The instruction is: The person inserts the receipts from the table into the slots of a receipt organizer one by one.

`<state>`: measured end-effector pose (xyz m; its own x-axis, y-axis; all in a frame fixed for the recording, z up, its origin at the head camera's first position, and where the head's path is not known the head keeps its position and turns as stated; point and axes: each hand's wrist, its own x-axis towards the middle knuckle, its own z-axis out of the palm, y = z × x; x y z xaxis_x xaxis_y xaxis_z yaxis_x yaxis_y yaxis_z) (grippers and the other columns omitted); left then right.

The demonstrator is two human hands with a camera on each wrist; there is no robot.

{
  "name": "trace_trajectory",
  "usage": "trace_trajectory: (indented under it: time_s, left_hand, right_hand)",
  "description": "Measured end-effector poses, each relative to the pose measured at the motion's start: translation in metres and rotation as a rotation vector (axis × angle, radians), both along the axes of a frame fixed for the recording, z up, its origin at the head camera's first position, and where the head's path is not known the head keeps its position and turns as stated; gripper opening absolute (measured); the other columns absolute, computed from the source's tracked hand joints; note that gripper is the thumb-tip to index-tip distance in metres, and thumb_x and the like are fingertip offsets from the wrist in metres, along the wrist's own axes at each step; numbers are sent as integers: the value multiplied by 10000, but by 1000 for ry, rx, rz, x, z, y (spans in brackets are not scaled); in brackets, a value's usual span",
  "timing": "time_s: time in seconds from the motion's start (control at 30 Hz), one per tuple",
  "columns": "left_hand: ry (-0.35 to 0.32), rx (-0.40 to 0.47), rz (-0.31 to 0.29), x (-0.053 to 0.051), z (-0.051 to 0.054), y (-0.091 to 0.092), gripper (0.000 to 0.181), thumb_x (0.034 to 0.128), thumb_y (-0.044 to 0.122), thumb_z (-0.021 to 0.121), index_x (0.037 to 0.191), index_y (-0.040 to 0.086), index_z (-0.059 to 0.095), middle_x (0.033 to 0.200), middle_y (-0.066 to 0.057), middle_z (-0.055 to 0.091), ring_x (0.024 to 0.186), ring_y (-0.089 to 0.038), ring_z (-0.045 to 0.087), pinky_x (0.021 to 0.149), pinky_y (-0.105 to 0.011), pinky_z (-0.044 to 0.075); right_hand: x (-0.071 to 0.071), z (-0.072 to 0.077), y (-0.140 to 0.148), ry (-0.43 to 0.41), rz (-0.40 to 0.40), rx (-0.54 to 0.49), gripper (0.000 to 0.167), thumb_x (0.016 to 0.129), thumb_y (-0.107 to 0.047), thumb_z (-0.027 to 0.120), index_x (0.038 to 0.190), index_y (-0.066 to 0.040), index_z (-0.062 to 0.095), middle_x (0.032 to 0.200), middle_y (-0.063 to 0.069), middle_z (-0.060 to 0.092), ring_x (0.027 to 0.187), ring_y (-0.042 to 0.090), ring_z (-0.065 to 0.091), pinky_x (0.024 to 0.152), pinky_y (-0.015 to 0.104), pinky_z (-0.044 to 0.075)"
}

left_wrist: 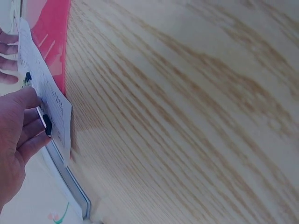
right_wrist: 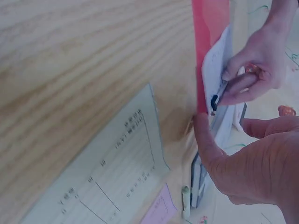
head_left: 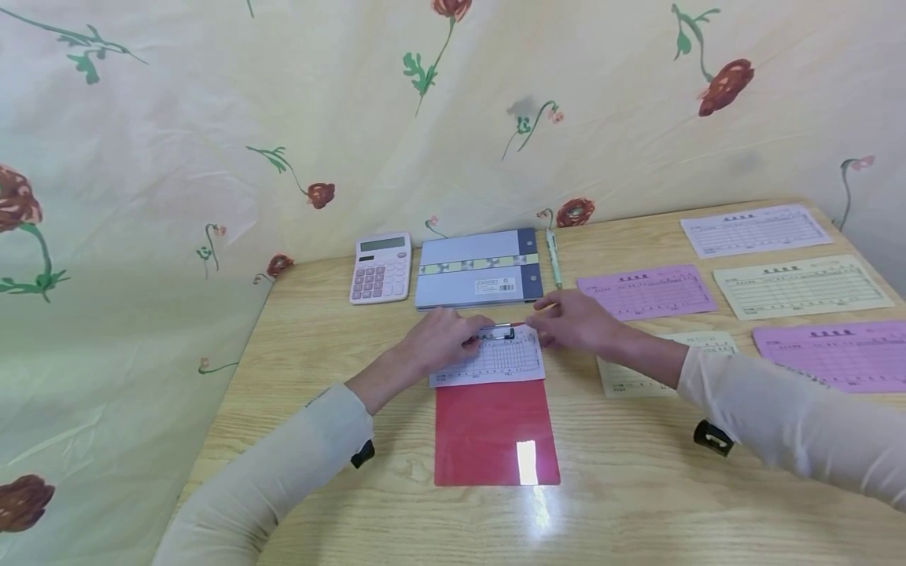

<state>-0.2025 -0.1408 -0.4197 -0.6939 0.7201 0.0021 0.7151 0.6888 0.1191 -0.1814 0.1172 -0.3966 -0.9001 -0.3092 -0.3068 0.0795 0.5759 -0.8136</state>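
A red clipboard [head_left: 491, 432] lies on the wooden table with a white printed slip [head_left: 506, 360] over its upper part. My left hand [head_left: 442, 339] pinches the metal clip [head_left: 499, 333] at the top of the board, thumb on one side and curled fingers on the other in the left wrist view. The clip's black end [right_wrist: 214, 102] shows beside those fingers. My right hand [head_left: 576, 321] is at the board's top right corner. In the right wrist view, one fingertip of it touches that corner while its thumb stands apart.
Behind the board lie a pink-and-white calculator [head_left: 381, 267], a blue-grey binder [head_left: 442, 287] and a green pen [head_left: 554, 259]. To the right several slips are spread out, among them a purple slip [head_left: 647, 292], a pale green slip [head_left: 803, 287] and a white slip [head_left: 756, 230].
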Motion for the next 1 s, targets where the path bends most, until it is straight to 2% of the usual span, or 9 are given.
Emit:
trace_trajectory:
  time_s: [0.07,0.2,0.47,0.73,0.93,1.0]
  left_hand:
    - [6,1,-4,0,0,0,349,1023,142,690,1370,137,724,595,70,536,393,-56,409,447,-163,276]
    - [15,1,-4,1,0,1,347,1016,126,693,1361,132,730,570,68,517,393,-49,375,446,-164,259]
    - [11,5,5,2,-1,1,358,1014,138,705,1372,133,724,719,-1,694,390,-56,417,449,-160,275]
    - [31,-3,-1,1,-3,2,349,1018,155,695,1365,139,729,703,24,674,391,-52,407,449,-156,264]
    - [39,5,-10,2,-3,1,347,1016,139,688,1360,134,730,616,55,581,392,-40,374,445,-157,251]
    - [35,2,-8,2,-2,1,351,1017,139,688,1366,135,726,630,54,593,393,-36,374,444,-156,254]
  right_hand:
    - [-1,3,3,14,6,15,582,1066,-266,645,1508,83,499,1320,262,683,1050,314,742,838,361,602]
    - [-5,8,9,51,24,36,612,1050,-279,663,1526,70,499,1351,253,671,1122,352,709,844,396,598]
    - [-11,18,26,174,44,-24,585,1054,-217,680,1545,41,494,1466,245,608,1322,427,610,1058,547,525]
    - [-21,27,50,199,-7,-48,626,1051,-239,691,1571,24,462,1572,238,507,1431,438,498,1151,576,426]
    - [-36,31,77,233,-41,-20,685,1052,-293,696,1614,-21,414,1642,227,416,1494,459,402,1173,600,386]
    - [-42,31,87,257,-58,-5,708,1047,-319,702,1622,-31,406,1649,219,409,1495,464,399,1164,610,392]
